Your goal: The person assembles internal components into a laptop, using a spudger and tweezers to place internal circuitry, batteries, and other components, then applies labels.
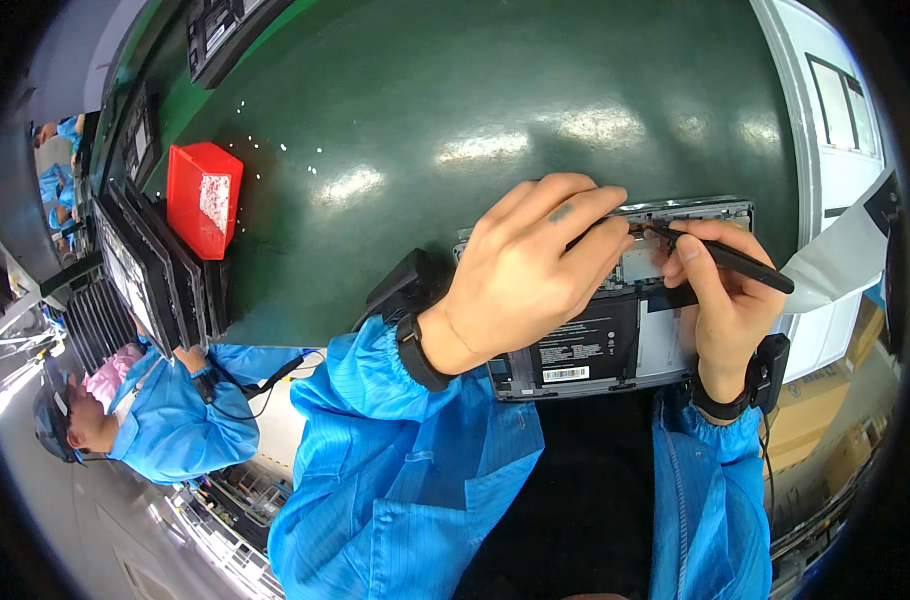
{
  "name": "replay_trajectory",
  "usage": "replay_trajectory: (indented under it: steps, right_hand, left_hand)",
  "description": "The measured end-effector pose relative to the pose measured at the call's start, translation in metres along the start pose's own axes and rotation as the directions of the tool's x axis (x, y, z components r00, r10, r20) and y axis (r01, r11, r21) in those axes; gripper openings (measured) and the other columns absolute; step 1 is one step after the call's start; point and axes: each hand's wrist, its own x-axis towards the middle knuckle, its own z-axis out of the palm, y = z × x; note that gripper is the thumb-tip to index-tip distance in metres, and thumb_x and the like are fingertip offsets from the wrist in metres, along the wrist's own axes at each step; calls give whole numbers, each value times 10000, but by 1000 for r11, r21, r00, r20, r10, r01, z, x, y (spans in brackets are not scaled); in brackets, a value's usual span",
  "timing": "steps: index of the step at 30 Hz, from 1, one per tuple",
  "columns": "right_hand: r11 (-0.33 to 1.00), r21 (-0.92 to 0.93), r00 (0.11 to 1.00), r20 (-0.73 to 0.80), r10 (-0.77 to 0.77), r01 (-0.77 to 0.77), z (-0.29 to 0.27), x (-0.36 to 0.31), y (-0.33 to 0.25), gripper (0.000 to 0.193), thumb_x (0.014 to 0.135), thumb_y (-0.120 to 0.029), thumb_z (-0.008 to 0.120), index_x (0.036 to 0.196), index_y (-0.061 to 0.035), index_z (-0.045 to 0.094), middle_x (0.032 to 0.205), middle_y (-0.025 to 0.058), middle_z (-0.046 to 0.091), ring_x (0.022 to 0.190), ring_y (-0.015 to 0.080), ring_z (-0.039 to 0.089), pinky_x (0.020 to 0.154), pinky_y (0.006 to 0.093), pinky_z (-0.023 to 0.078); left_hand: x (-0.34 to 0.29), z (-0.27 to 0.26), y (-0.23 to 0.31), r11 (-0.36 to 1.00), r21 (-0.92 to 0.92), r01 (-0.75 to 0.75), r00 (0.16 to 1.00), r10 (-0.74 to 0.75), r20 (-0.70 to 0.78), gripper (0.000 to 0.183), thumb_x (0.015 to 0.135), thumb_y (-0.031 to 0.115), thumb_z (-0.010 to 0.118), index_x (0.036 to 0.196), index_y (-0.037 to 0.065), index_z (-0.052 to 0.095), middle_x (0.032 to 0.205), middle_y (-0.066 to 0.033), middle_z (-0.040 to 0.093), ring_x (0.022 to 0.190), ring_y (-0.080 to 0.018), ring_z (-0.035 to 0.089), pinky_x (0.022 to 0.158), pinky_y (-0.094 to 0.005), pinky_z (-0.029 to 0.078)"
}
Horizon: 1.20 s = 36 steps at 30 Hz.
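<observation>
An opened laptop base (665,335) lies on the green table in front of me, its inside facing up with a black battery (587,350) showing. My right hand (725,300) is closed on black tweezers (740,264), whose tips reach toward the upper part of the base. Over the upper left of the base, my left hand (535,265) bends its fingers together close to the tweezer tips. Whatever its fingertips hold is too small and too hidden to make out. The palm covers part of the parts beneath.
On the left stands a red bin (183,200) with small white pieces inside. Several similar pieces dot the green table (395,90). Stacked dark laptop parts (160,270) are beside the bin. A person in blue (190,425) works at left. White sheeting (845,250) hangs at right.
</observation>
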Motion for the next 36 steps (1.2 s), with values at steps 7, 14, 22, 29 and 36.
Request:
replay_trajectory:
  steps: [7, 14, 22, 29, 36]
  right_hand:
    - [998, -61, 999, 1, 34, -34, 1, 1, 1, 183, 903, 42, 727, 1078, 84, 693, 981, 127, 712, 793, 150, 725, 668, 221, 588]
    - [996, -86, 1000, 14, 4, -3, 3, 1, 0, 182, 900, 47, 726, 1075, 88, 696, 1010, 140, 709, 807, 173, 733, 656, 222, 588]
    - [993, -111, 999, -27, 46, -49, 5, 1, -3, 167, 903, 46, 719, 1067, 80, 703, 990, 136, 711, 805, 159, 732, 639, 219, 581]
    - [994, -109, 1000, -20, 17, -19, 8, 2, -2, 163, 905, 44, 718, 1064, 78, 707, 1006, 136, 706, 809, 158, 730, 657, 222, 597]
    - [991, -133, 1000, -7, -2, 1, 6, 3, -4, 165, 903, 44, 718, 1063, 84, 703, 985, 128, 707, 793, 157, 726, 654, 225, 596]
  left_hand:
    - [1, 3, 7, 999, 22, 31, 999, -31, -20, 233, 711, 32, 827, 918, 8, 724, 1067, -151, 718, 944, -318, 698, 779, -402, 582]
    - [8, -1, 9, 978, -19, 206, 979, -206, 14, 173, 760, 26, 805, 894, 1, 699, 1034, -159, 721, 916, -339, 695, 777, -398, 575]
    - [15, -6, 7, 873, -83, 480, 857, -447, 255, 138, 823, 73, 775, 919, 8, 699, 919, -112, 732, 838, -299, 690, 716, -378, 563]
    - [-4, 0, 4, 987, 154, -50, 995, 35, 98, 322, 709, 80, 723, 1029, 48, 732, 1066, -90, 711, 863, -246, 692, 702, -331, 585]
    - [-5, -4, 3, 963, 213, -162, 976, 125, 177, 414, 705, 109, 674, 1108, 22, 721, 1141, -118, 696, 887, -244, 685, 701, -330, 588]
